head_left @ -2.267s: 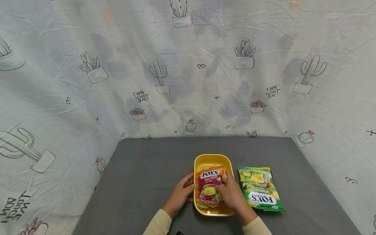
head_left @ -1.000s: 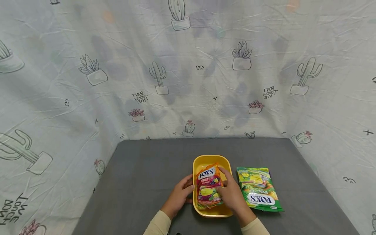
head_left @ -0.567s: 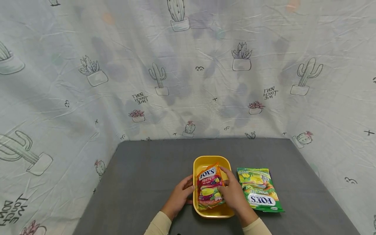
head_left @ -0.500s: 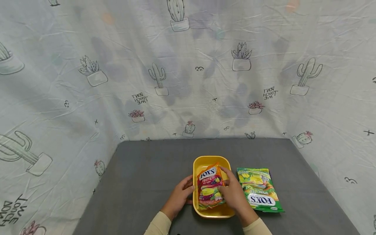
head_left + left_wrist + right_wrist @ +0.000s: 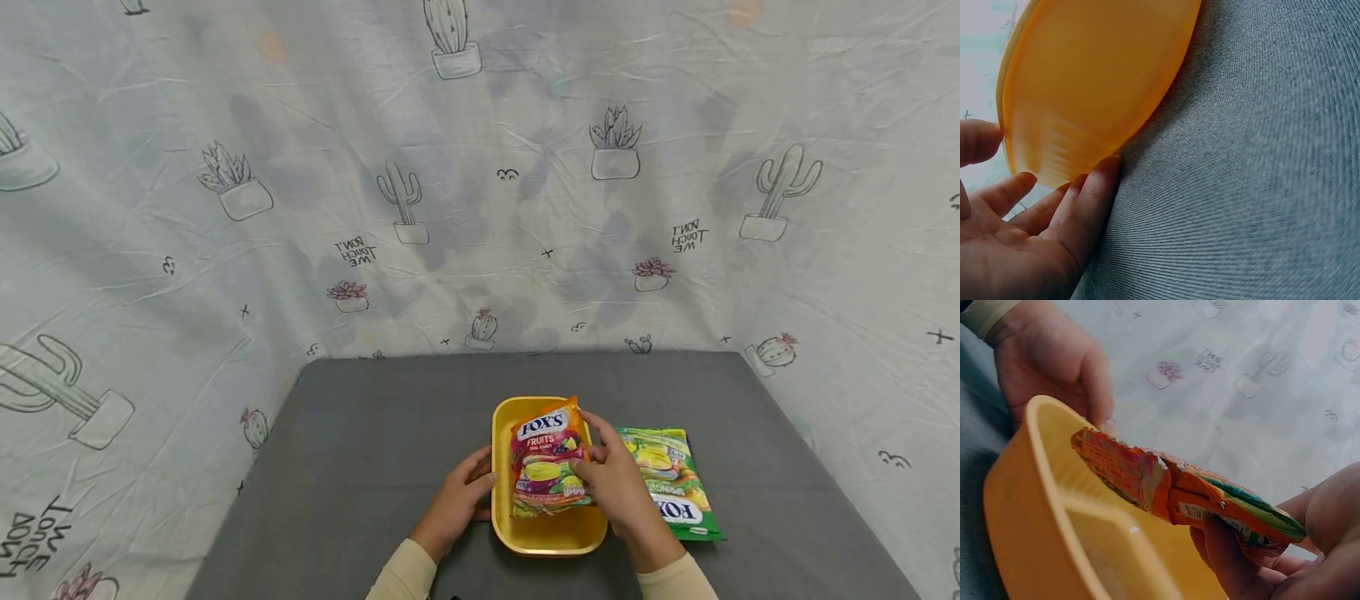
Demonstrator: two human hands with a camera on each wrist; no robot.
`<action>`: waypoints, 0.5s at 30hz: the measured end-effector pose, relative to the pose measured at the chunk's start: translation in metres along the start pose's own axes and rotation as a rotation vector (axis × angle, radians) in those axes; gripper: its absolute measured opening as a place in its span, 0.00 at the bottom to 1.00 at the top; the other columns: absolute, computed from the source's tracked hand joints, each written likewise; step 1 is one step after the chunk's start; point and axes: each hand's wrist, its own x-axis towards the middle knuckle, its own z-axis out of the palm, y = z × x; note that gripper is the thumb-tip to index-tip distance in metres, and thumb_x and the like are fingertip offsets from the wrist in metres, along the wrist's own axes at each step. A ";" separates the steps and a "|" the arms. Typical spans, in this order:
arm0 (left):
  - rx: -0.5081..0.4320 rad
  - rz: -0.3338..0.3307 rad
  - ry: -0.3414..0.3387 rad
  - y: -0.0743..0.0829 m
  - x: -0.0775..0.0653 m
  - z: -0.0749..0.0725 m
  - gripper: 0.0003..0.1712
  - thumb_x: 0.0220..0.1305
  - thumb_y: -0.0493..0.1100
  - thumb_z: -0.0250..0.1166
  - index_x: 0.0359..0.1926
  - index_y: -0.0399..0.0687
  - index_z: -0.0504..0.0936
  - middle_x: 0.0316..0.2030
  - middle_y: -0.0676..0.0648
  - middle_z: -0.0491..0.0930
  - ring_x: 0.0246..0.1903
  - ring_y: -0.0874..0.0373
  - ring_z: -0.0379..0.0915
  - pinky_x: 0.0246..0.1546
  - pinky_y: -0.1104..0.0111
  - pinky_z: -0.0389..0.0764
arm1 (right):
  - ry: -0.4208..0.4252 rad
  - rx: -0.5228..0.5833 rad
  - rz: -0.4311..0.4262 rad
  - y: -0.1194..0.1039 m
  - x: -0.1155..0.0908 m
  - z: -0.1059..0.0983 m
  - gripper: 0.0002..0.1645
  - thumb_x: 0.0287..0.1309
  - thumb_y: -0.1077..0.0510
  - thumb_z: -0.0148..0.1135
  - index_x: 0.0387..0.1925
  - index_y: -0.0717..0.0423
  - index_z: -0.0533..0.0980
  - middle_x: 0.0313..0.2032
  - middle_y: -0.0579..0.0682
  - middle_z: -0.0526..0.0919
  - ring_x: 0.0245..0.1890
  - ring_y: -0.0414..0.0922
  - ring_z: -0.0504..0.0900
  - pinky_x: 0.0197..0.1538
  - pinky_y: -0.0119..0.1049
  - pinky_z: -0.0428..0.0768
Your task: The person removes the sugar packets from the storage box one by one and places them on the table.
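A yellow plastic tub (image 5: pixel 551 546) stands on the grey table. My left hand (image 5: pixel 455 500) steadies its left side. In the left wrist view, the nearly straight fingers (image 5: pixel 1094 194) touch the outer wall and the thumb meets the rim. My right hand (image 5: pixel 618 483) pinches the right edge of an orange and purple Fox's Fruits candy bag (image 5: pixel 543 462), thumb on the front. The bag is raised and tilted over the tub; the right wrist view shows it (image 5: pixel 1147 481) edge-on above the tub's inside. A green Fox's candy bag (image 5: pixel 678 492) lies beside the tub, partly behind my right hand.
The grey cloth-covered table (image 5: pixel 375 433) extends on both sides of the tub. Pale fabric printed with cacti (image 5: pixel 480 208) hangs behind the table and along its sides.
My right hand has lifted the Fruits candy bag from inside the tub, up and to the right, and now covers part of the green bag. My left hand has stayed at the tub.
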 end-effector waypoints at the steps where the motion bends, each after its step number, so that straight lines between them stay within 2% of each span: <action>1: 0.004 0.005 0.000 0.000 0.000 0.000 0.37 0.83 0.47 0.61 0.83 0.37 0.63 0.74 0.33 0.72 0.62 0.41 0.79 0.40 0.53 0.89 | 0.002 0.005 0.003 -0.002 0.000 -0.002 0.44 0.74 0.73 0.61 0.84 0.48 0.60 0.45 0.60 0.86 0.33 0.53 0.81 0.33 0.37 0.81; 4: 0.007 0.000 0.003 0.000 0.000 0.000 0.37 0.83 0.48 0.62 0.83 0.38 0.64 0.74 0.33 0.72 0.62 0.41 0.78 0.40 0.53 0.89 | 0.005 0.022 0.006 -0.007 -0.001 -0.008 0.44 0.75 0.73 0.60 0.84 0.47 0.60 0.45 0.60 0.86 0.34 0.53 0.81 0.34 0.37 0.81; 9: 0.004 0.001 0.000 -0.003 0.000 0.000 0.37 0.83 0.47 0.61 0.84 0.39 0.63 0.74 0.33 0.71 0.64 0.39 0.78 0.40 0.51 0.89 | 0.013 0.072 0.000 -0.013 -0.004 -0.019 0.44 0.76 0.72 0.59 0.85 0.48 0.56 0.50 0.63 0.87 0.40 0.54 0.86 0.43 0.40 0.86; 14: 0.008 0.014 -0.005 -0.004 0.000 -0.001 0.36 0.83 0.47 0.61 0.84 0.40 0.63 0.74 0.34 0.72 0.64 0.40 0.77 0.40 0.52 0.89 | 0.019 0.103 -0.019 -0.013 -0.004 -0.033 0.46 0.78 0.71 0.58 0.87 0.47 0.52 0.53 0.62 0.86 0.41 0.51 0.83 0.44 0.39 0.83; 15: 0.008 0.013 -0.005 -0.005 0.000 -0.001 0.37 0.83 0.47 0.62 0.84 0.40 0.64 0.74 0.34 0.72 0.64 0.40 0.77 0.40 0.52 0.88 | 0.024 0.109 -0.019 -0.012 -0.004 -0.037 0.47 0.78 0.70 0.58 0.87 0.46 0.52 0.49 0.61 0.85 0.38 0.50 0.80 0.43 0.38 0.81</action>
